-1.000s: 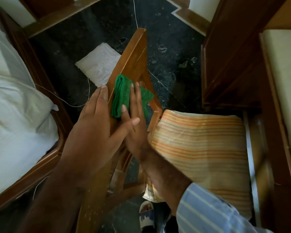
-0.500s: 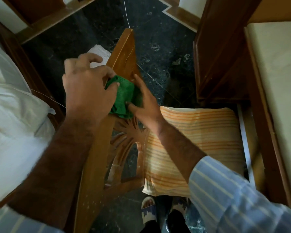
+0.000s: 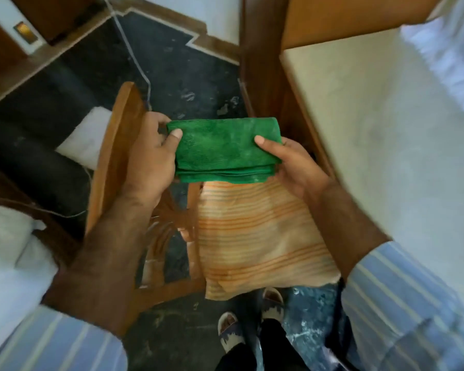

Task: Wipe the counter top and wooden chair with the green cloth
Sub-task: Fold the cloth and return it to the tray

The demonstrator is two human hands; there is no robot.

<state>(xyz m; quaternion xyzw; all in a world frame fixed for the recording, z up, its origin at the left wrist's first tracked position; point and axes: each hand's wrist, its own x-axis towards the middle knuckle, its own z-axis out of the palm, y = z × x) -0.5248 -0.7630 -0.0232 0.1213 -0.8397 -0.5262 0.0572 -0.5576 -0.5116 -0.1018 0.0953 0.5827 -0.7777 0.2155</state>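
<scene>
**Head cam: cloth folded up between both hands, chair waiting underneath**

Head view looks straight down. The left hand (image 3: pixel 152 153) pinches the left end of the folded green microfibre cloth (image 3: pixel 224 149), thumb on top and fingers curled under. The right hand (image 3: pixel 292 163) does the same on the right end, thumb pressed near the edge. So both hands are grasping the cloth, and it's up in the air, not touching any surface. It looks stacked in several layers, with a pale dusty patch on the top face.

Right below is the brown wooden chair (image 3: pixel 115 162) with its carved back, and an orange-striped fabric seat cushion (image 3: pixel 255 236) on it. The cream counter top (image 3: pixel 381 135) runs along the right side. Dark speckled stone floor (image 3: pixel 193 84) all around.

My guess is this is a refold to get a clean face. If so, I'd turn that dusty side inward, keep the pad flat and firm, then wipe along the wood grain instead of scrubbing circles. The carved bits probably need a fingertip behind the cloth.
</scene>
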